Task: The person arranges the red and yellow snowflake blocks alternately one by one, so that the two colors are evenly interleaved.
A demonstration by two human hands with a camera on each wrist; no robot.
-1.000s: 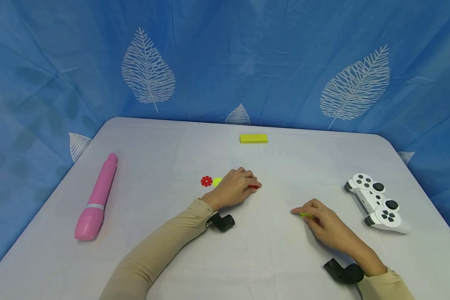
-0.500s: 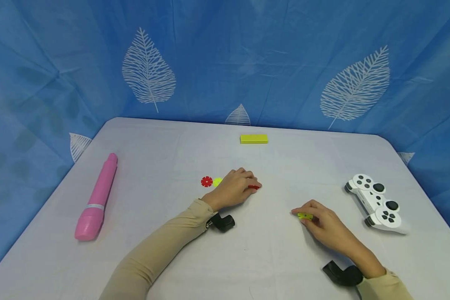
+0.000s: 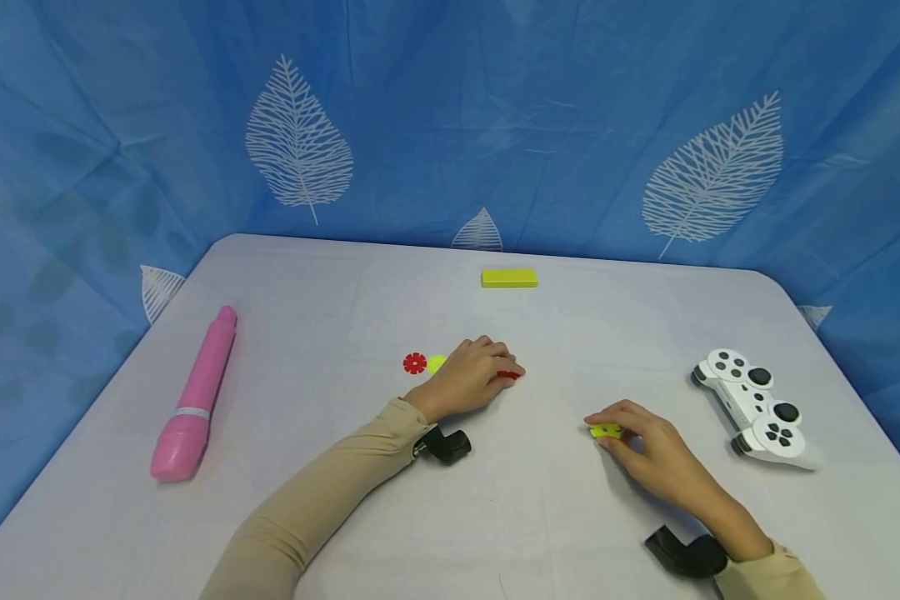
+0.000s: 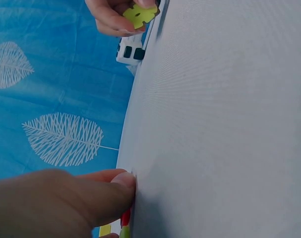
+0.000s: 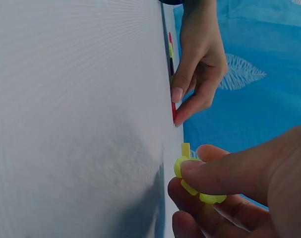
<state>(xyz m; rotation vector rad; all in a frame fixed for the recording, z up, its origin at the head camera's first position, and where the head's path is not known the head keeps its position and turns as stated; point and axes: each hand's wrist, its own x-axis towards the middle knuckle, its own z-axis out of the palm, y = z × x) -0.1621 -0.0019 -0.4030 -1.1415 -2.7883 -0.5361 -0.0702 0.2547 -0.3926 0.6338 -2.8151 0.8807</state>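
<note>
My left hand (image 3: 465, 377) rests low over the middle of the white table, thumb and forefinger pinching the edges of a red notched disc (image 3: 507, 374). Behind that hand, a second red notched disc (image 3: 415, 363) and a partly covered yellow one (image 3: 435, 362) lie flat in a row. To the right, my right hand (image 3: 654, 454) pinches a loose yellow notched disc (image 3: 606, 430) between thumb and fingers, raised above the table. The right wrist view shows this disc (image 5: 180, 167) up close, with the left hand (image 5: 202, 59) at the red disc (image 5: 173, 111) beyond.
A pink microphone-shaped object (image 3: 193, 396) lies at the left. At the right is a white game controller (image 3: 753, 406). A yellow-green block (image 3: 509, 278) sits near the back edge, before a blue leaf-patterned curtain (image 3: 450, 125).
The yellow disc has turned in the right hand's fingers, so more of its face shows. The left hand stays in place on the red disc.
</note>
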